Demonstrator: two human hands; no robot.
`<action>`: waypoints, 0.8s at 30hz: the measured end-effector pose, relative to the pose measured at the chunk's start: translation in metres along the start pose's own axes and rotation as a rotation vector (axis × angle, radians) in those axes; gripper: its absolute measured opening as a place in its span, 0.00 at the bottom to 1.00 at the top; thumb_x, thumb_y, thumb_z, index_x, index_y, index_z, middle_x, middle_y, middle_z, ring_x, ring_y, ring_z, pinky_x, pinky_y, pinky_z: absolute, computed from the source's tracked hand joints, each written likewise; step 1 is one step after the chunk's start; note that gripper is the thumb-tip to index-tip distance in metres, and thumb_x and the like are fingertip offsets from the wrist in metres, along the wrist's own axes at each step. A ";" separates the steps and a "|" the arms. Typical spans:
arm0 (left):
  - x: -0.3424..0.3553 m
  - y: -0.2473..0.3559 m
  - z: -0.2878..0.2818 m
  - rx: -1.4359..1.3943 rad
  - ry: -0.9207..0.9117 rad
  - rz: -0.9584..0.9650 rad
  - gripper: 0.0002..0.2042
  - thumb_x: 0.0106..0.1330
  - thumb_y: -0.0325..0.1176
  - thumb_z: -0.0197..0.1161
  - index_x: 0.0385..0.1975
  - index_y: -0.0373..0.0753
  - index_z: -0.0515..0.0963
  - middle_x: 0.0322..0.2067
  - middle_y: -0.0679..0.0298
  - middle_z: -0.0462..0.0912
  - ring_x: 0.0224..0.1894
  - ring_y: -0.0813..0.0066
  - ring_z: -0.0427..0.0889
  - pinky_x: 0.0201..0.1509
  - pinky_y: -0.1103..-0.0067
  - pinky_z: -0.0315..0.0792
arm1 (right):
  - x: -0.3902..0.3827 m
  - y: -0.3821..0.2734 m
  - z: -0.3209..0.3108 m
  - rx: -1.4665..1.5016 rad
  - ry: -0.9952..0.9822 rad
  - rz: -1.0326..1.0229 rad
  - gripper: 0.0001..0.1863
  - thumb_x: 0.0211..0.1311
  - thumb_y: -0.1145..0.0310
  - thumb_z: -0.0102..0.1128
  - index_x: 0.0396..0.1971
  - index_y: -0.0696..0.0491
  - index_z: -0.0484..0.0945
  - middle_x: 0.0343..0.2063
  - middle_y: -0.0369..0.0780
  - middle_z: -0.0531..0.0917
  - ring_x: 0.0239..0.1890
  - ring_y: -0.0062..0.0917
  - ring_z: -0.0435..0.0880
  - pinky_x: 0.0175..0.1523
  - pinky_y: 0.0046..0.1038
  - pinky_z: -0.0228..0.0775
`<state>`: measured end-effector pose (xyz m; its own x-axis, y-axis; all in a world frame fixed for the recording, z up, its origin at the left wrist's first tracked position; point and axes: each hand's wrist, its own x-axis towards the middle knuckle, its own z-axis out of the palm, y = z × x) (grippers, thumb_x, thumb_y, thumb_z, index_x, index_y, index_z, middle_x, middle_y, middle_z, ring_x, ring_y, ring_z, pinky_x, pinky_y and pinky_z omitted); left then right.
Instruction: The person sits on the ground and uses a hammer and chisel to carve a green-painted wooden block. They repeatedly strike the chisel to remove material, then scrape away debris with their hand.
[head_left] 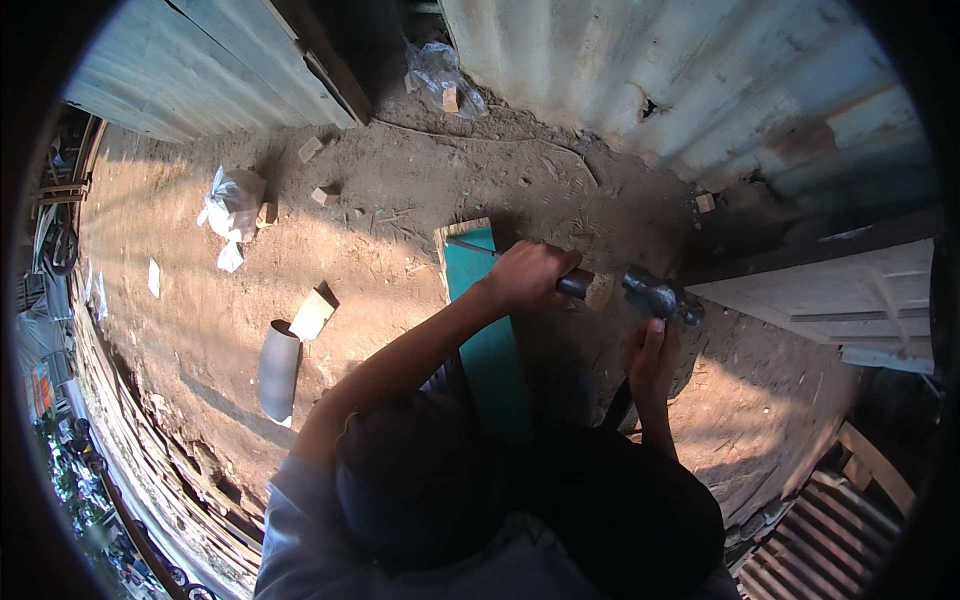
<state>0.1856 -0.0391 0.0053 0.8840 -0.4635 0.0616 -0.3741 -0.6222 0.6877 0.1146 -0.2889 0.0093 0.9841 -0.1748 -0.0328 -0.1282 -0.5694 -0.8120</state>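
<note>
My left hand [530, 275] is closed around a tool with a thin metal shaft [470, 245] and a thick dark handle [573, 284]; whether it is a chisel or a screwdriver I cannot tell. Its shaft lies over the far end of a green-painted board [490, 365], which has a bare wood edge. To the right, my right hand [654, 355] grips a hammer with a dark metal head [655, 294], thumb up near the head. A small gap separates the hammer head from the tool's handle end. My arm and body cover part of the board.
On the dirt ground lie a white plastic bag [234, 205], a grey curved sheet [279, 372], a pale wood piece [313, 314] and several small blocks. Corrugated metal sheets [680, 80] stand at the far side. A pale panel [830, 295] juts in from the right.
</note>
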 end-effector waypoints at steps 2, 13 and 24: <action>-0.002 0.003 0.000 0.016 -0.018 -0.024 0.13 0.46 0.35 0.66 0.30 0.39 0.73 0.26 0.56 0.81 0.32 0.53 0.82 0.35 0.62 0.75 | -0.002 -0.011 -0.005 0.284 0.084 0.146 0.21 0.72 0.47 0.41 0.33 0.52 0.67 0.15 0.29 0.63 0.14 0.15 0.61 0.19 0.21 0.52; -0.005 -0.008 0.010 0.064 -0.054 0.031 0.14 0.43 0.34 0.67 0.29 0.39 0.72 0.26 0.57 0.81 0.32 0.53 0.82 0.34 0.62 0.75 | 0.000 -0.026 -0.004 0.321 0.073 0.257 0.19 0.72 0.48 0.42 0.33 0.49 0.64 0.14 0.31 0.62 0.11 0.14 0.58 0.15 0.19 0.46; -0.013 -0.005 0.022 0.100 -0.136 0.003 0.16 0.49 0.39 0.68 0.33 0.40 0.73 0.30 0.59 0.81 0.34 0.56 0.83 0.36 0.64 0.76 | -0.003 -0.043 0.003 0.512 0.178 0.267 0.20 0.71 0.46 0.44 0.30 0.48 0.64 0.13 0.30 0.60 0.11 0.13 0.56 0.15 0.19 0.44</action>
<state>0.1694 -0.0440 -0.0150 0.8395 -0.5419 -0.0394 -0.4085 -0.6774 0.6118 0.1179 -0.2617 0.0431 0.8846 -0.4154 -0.2121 -0.2488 -0.0357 -0.9679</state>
